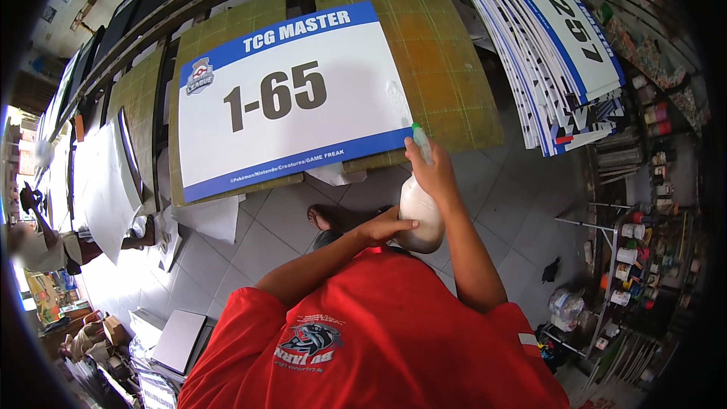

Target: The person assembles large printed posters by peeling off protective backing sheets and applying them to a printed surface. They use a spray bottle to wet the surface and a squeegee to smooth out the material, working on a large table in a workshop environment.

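A plastic bottle with whitish contents and a green tip is held between both my hands, tilted slightly. My right hand is closed around its narrow upper part. My left hand grips the bottle's lower body from the left, thumb across the front. The green tip reaches the lower right corner of a white sign sheet with blue bands and large dark print. Whether the tip touches the sheet I cannot tell. The sheet lies flat on worn green-brown boards.
At the right of the bench, a thick stack of similar printed signs overhangs the edge. A rack of small paint containers stands at the far right. White sheets hang at the left, near another person. Grey tiles cover the floor.
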Motion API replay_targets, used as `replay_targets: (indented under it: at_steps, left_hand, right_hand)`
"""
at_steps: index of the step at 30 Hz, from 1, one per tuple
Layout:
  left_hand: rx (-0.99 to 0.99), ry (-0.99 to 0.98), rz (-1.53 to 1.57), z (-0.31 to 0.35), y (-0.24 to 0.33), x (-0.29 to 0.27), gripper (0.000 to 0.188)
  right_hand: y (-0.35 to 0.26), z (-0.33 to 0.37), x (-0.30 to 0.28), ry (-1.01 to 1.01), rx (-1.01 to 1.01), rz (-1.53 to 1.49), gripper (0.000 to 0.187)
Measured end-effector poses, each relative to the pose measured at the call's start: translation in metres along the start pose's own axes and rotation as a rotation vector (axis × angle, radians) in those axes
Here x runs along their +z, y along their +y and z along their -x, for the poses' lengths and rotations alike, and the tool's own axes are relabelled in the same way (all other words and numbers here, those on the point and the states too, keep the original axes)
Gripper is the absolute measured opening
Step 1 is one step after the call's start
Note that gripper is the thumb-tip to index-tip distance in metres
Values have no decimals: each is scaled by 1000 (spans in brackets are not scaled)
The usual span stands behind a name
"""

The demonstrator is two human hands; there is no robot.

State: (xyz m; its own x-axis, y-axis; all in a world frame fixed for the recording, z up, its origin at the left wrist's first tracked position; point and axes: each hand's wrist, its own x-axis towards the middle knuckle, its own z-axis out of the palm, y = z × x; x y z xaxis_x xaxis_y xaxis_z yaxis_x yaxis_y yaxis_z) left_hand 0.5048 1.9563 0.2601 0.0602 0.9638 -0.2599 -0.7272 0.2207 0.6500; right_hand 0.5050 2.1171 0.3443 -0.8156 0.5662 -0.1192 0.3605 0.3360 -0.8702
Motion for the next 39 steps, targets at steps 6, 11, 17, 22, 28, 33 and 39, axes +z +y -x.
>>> replay_targets:
  at_steps: [6,11,17,22,28,33,39]
  left_hand:
    - [19,52,49,-3,14,4,88]
    - [56,35,41,-5,25,-3,86]
    - [20,148,41,-5,42,-1,83]
    - [63,215,-6,-10,67,2,83]
    - [102,189,67,-16,82,0,77]
    - [132,243,-1,-20,101,-3,74]
    - [105,305,-63,-18,127,4,75]
  right_hand:
    - [-15,-19,-1,-36,52,-36,43]
    - [-11,-35,5,25,19,-98,43]
    - [-8,-62,6,-28,48,-77,46]
    - [-9,-90,4,-18,70,-161,48]
    - [-19,-115,0,-85,83,-171,44]
    - [-51,-121,-12,-81,135,-192,36]
    - [-68,-133,-15,-99,49,-188,37]
